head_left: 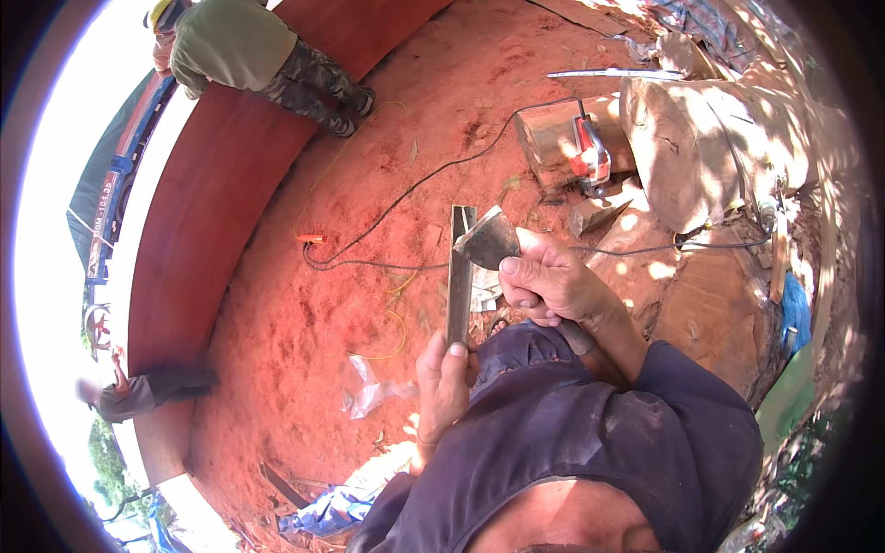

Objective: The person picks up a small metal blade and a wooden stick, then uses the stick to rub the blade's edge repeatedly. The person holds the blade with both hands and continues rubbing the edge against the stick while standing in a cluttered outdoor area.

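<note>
Narrow strip (459, 300) pinched in the left hand (444, 380); the right hand (551, 281) grips a broad blade (489, 243) by its far end. Shaving seems in hand; the next move calls for steady support.

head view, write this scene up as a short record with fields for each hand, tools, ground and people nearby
left hand: fingers closed around the lower end of a narrow strip
right hand: gripping a broad metal blade
blade and strip: overlap near the strip's upper end; contact unclear
power tool: red, beside cut logs, unheld
ground: reddish, with crumpled clear plastic
people nearby: one person upper left, another lower left, both by a long red panel
</note>
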{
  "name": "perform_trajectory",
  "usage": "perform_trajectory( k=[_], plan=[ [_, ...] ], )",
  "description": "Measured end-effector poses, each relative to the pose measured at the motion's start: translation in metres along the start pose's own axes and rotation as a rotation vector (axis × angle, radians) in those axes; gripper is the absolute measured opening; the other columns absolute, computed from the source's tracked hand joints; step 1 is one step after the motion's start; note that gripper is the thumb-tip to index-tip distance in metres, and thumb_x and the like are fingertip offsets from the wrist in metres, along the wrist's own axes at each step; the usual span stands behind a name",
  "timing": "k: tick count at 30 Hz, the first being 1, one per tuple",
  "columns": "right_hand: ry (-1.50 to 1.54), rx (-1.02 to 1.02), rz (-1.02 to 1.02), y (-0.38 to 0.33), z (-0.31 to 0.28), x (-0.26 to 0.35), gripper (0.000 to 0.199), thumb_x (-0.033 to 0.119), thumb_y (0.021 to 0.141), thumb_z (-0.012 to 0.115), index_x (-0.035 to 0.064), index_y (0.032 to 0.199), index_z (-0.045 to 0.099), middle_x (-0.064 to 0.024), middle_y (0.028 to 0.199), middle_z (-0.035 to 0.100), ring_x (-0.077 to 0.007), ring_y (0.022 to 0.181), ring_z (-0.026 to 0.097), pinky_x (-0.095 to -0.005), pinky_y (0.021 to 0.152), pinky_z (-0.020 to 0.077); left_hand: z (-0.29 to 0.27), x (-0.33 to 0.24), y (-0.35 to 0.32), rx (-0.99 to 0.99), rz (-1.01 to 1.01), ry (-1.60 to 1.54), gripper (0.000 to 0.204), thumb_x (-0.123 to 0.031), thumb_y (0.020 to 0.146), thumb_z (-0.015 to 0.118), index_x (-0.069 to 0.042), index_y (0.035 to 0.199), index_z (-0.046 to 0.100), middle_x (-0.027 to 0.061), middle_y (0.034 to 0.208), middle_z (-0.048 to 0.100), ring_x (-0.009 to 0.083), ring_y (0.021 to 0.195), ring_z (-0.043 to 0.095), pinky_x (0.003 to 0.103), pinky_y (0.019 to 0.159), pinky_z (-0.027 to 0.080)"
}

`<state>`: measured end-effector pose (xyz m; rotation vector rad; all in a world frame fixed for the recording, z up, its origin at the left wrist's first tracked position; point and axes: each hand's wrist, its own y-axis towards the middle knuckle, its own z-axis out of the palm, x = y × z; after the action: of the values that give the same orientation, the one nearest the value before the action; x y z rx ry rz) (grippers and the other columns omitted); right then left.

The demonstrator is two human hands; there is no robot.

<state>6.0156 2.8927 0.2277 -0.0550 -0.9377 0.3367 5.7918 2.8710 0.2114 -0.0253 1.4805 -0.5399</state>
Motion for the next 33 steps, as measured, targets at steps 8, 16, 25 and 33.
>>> perform_trajectory(
  k=[8,16,25,33],
  plan=[
    [-0.069,-0.068,-0.014,-0.001,-0.007,0.007,0.041,0.026,0.105,0.050,0.0089,0.067,0.050,0.0057,0.052,0.037,-0.0021,0.037,0.034,-0.0206,0.032,0.0290,0.005,-0.012,-0.003,0.035,0.022,0.004,0.018,-0.018,0.102,0.046,-0.005,0.095,0.056,-0.0032,0.065,0.047,0.0051,0.057,0.038,0.023,0.052,0.031],
    [-0.064,-0.269,-0.079,-0.010,-0.016,0.014,0.019,0.025,0.103,0.052,0.0066,0.097,0.055,0.0031,0.062,0.048,-0.0025,0.038,0.037,-0.0204,0.032,0.0297,0.002,-0.016,-0.017,-0.002,-0.064,0.017,0.017,-0.017,0.100,0.047,-0.005,0.093,0.057,-0.0042,0.065,0.045,0.0047,0.058,0.036,0.023,0.053,0.028],
    [0.125,-0.334,-0.305,-0.040,-0.051,0.038,0.029,0.024,0.104,0.049,0.0054,0.126,0.052,0.0021,0.063,0.043,-0.0021,0.039,0.032,-0.0187,0.032,0.0283,-0.001,0.005,0.016,0.045,-0.156,-0.284,0.018,-0.019,0.103,0.044,-0.005,0.097,0.054,-0.0049,0.059,0.034,0.0048,0.046,0.026,0.023,0.042,0.022],
    [-0.141,-0.131,0.022,-0.013,-0.010,0.010,0.017,0.021,0.105,0.046,0.0057,0.110,0.052,0.0020,0.065,0.048,-0.0025,0.044,0.039,-0.0196,0.036,0.0322,0.015,-0.008,0.030,0.062,-0.142,-0.265,0.019,-0.020,0.104,0.045,-0.005,0.098,0.054,-0.0045,0.061,0.036,0.0037,0.047,0.027,0.022,0.041,0.023]
  ],
)
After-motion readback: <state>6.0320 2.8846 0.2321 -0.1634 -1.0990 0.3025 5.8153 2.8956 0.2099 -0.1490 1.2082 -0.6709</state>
